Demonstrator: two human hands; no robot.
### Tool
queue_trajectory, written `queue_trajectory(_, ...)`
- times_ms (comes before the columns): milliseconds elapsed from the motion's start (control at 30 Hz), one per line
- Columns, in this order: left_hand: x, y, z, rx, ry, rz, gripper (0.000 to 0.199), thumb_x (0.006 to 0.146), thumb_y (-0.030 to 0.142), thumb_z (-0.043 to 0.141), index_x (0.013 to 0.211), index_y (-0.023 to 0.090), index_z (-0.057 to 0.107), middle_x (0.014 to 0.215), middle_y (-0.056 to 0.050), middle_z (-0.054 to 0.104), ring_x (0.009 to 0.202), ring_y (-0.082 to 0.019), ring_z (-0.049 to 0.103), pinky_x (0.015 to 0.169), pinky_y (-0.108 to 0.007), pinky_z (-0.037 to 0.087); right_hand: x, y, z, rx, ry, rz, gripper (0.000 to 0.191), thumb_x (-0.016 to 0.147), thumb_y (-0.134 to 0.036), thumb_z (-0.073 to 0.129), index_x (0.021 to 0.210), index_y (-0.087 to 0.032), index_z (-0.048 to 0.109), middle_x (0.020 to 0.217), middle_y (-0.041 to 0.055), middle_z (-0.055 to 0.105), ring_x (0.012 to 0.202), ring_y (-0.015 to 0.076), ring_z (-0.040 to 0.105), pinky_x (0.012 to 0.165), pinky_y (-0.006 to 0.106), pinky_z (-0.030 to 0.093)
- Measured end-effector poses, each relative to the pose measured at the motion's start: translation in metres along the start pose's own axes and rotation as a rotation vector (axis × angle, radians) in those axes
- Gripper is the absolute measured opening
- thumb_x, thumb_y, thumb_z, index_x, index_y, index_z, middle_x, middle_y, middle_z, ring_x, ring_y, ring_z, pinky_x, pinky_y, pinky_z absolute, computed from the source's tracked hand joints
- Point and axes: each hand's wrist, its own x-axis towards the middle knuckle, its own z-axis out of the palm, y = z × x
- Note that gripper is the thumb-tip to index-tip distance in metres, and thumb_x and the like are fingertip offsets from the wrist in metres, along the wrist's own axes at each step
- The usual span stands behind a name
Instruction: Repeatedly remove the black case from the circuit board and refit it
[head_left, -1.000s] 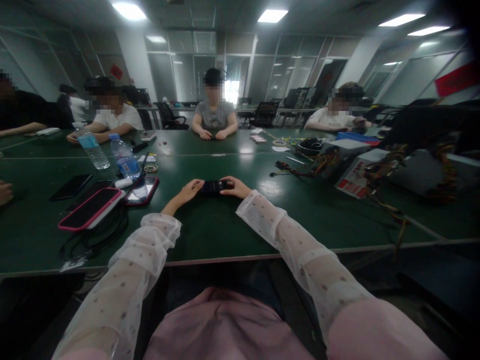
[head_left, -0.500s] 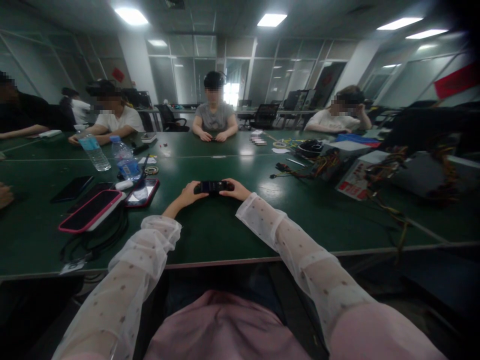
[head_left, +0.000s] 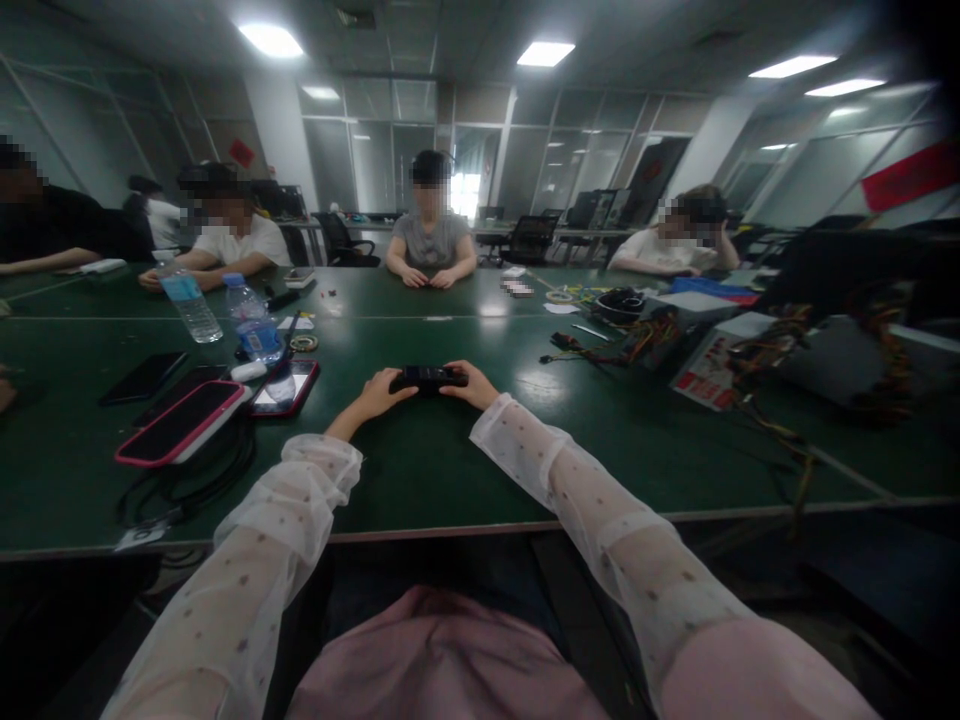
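Observation:
A small black handheld device (head_left: 427, 376) is held level between my two hands, low over the green table. Its upper face looks dark, with a screen-like panel, and its exact kind is too small to tell. My left hand (head_left: 381, 393) grips its left end, the thumb along the near edge. At the other end, my right hand (head_left: 474, 384) closes around it, with fingers on top and thumb toward me. Parts of both ends are hidden by the fingers.
To the left lie a pink-rimmed phone (head_left: 184, 420), another phone (head_left: 285, 388), a black phone (head_left: 144, 378) and two water bottles (head_left: 255, 320). On the right, metal boxes (head_left: 720, 365) trail cables. A person (head_left: 431, 235) sits opposite; several others sit around the green table (head_left: 420, 480).
The device has tipped flatter, so its lit panel and details show less. Both hands keep hold of it. The view has shifted very slightly.

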Motion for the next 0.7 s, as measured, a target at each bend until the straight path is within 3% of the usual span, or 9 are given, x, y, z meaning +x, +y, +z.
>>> queue_trajectory(200,0.004,-0.008,-0.001,-0.101,0.041,0.052,0.060,0.089,0.061,0.050,0.128,0.016,0.057,0.130,-0.014,0.059,0.124,-0.027,0.052,0.106,-0.043,0.038,0.002,0.002,0.001,0.099,0.046,0.032,0.059,0.058,-0.033,0.085,0.108,-0.019,0.056,0.106,0.0067,0.065,0.103,0.0228,0.065,0.101,0.047,0.047)
queue_trajectory(433,0.000,-0.012,-0.005,-0.072,0.027,0.063,0.071,0.075,0.056,0.071,0.132,0.018,0.055,0.135,-0.014,0.056,0.128,-0.031,0.049,0.107,-0.046,0.037,0.009,0.005,-0.007,0.167,0.140,-0.002,0.068,0.058,-0.052,0.082,0.112,-0.020,0.055,0.109,0.0085,0.066,0.105,0.0246,0.064,0.100,0.045,0.048)
queue_trajectory(700,0.002,-0.012,-0.005,-0.098,0.008,0.026,0.060,0.077,0.046,0.072,0.130,0.022,0.057,0.133,-0.010,0.059,0.126,-0.030,0.051,0.107,-0.048,0.037,0.017,0.026,-0.023,0.066,0.446,0.047,0.067,0.058,-0.051,0.079,0.110,-0.018,0.051,0.102,0.0094,0.067,0.097,0.0258,0.065,0.094,0.045,0.050)
